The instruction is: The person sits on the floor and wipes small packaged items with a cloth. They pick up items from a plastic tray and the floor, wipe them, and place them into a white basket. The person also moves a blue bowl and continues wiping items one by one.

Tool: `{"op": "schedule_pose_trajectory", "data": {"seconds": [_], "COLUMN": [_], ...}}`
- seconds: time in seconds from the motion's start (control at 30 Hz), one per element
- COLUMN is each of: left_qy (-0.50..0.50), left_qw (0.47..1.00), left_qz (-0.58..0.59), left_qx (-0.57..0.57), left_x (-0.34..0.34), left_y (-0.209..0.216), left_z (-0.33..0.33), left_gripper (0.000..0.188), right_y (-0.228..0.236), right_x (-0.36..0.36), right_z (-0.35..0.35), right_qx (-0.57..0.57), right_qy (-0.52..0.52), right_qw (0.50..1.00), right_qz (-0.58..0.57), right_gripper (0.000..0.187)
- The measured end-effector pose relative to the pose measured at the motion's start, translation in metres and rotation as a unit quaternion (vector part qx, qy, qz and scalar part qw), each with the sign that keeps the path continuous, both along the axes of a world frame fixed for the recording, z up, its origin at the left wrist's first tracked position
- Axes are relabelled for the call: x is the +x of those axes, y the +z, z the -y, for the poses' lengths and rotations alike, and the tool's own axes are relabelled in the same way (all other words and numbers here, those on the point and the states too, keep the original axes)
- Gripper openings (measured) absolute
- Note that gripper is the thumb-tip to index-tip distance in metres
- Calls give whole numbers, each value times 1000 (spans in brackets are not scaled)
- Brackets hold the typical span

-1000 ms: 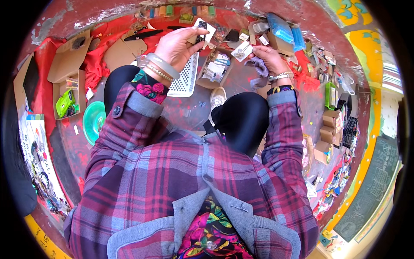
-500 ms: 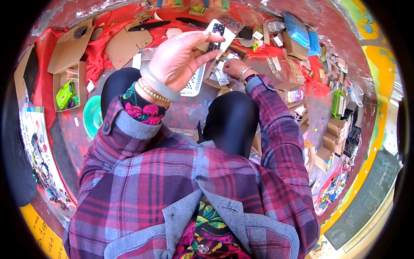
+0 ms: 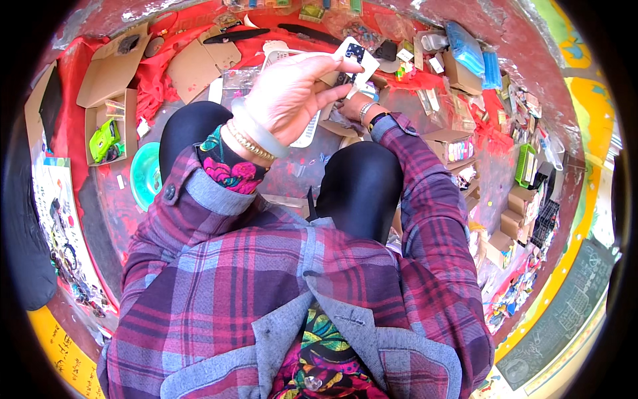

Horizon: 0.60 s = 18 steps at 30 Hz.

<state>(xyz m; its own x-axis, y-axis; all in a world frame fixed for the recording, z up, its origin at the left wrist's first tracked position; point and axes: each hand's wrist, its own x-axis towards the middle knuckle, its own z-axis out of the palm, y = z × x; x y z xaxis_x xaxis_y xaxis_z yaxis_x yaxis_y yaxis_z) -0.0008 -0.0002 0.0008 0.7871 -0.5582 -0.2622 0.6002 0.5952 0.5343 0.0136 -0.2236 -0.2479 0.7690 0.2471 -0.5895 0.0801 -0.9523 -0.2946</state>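
Observation:
My left hand (image 3: 289,98) is raised in front of me, closed in a pinch. Between its thumb and fingers is a white card (image 3: 369,65) carrying a dark, white-patterned piece (image 3: 355,52); I cannot make out what the piece is. Just below and right of the card is my right hand (image 3: 357,110). Its fingertips are partly hidden behind the card and the left fingers, so whether they hold anything does not show. Under the hands stands an open cardboard box (image 3: 335,126), and beside it a white perforated basket (image 3: 304,138), half covered by my left hand.
On the left are a teal basin (image 3: 144,174) and an open carton (image 3: 126,143) with a bright green packet (image 3: 104,141). Blue plastic packs (image 3: 465,48) lie at the far right. Nearer on the right are a green basket (image 3: 525,165) and small cartons (image 3: 520,203). Red cloth (image 3: 154,93) spreads behind.
My right hand has come out of the cardboard box's white contents and moved up and left to the card. My left hand keeps its pinch on the card; the view has shifted slightly.

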Motion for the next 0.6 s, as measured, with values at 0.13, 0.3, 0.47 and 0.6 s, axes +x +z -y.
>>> {"op": "schedule_pose_trajectory", "data": {"seconds": [0.13,0.3,0.47,0.6], "left_qy": [-8,2,-16,-45], "left_qw": [1000,999,999,998], "left_qz": [-2,-21,-22,-17], "left_qx": [6,26,20,33], "left_x": [1,0,-1,-2], "left_y": [-3,-1,-9,-14], "left_z": [2,5,9,14], "left_gripper": [18,21,24,25], "right_y": [8,123,207,229], "right_x": [7,-5,-33,-42], "right_z": [21,35,17,1], "right_qx": [34,371,598,592], "right_qy": [-46,-284,-313,-315], "right_qw": [996,884,736,741], "right_qz": [64,-21,-61,-44], "right_gripper": [26,20,22,18]}}
